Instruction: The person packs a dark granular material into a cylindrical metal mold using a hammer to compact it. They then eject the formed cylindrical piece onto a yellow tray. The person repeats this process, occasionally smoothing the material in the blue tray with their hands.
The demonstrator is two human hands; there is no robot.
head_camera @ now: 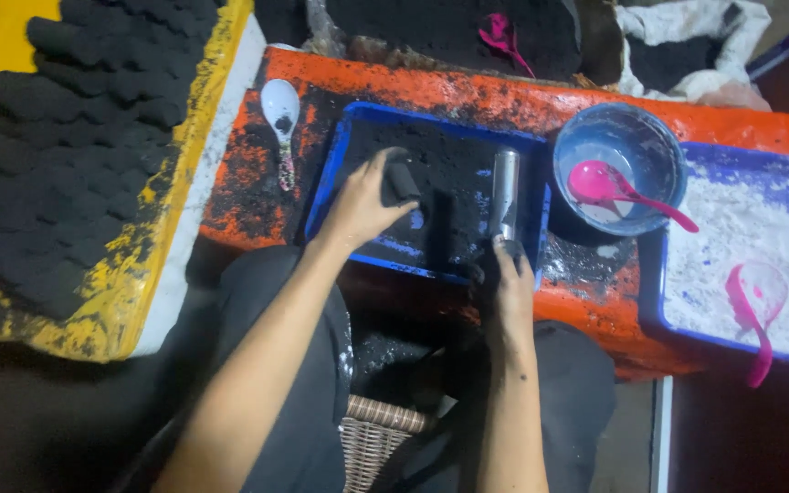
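Note:
My left hand [358,205] grips a short black cylinder [404,181] of pressed dark powder over a blue tray [340,151] that holds black powder. My right hand [509,283] rests at the tray's near right corner, fingers around the lower end of a metal tube [505,194] that lies along the tray's right side.
A yellow-edged board [184,155] with several rows of black cylinders lies at left. A white spoon [280,114] sits on the orange table [468,91]. At right are a grey bowl [636,132] with a pink spoon [609,187] and a blue tray of white powder [741,242] with a pink scoop [755,301].

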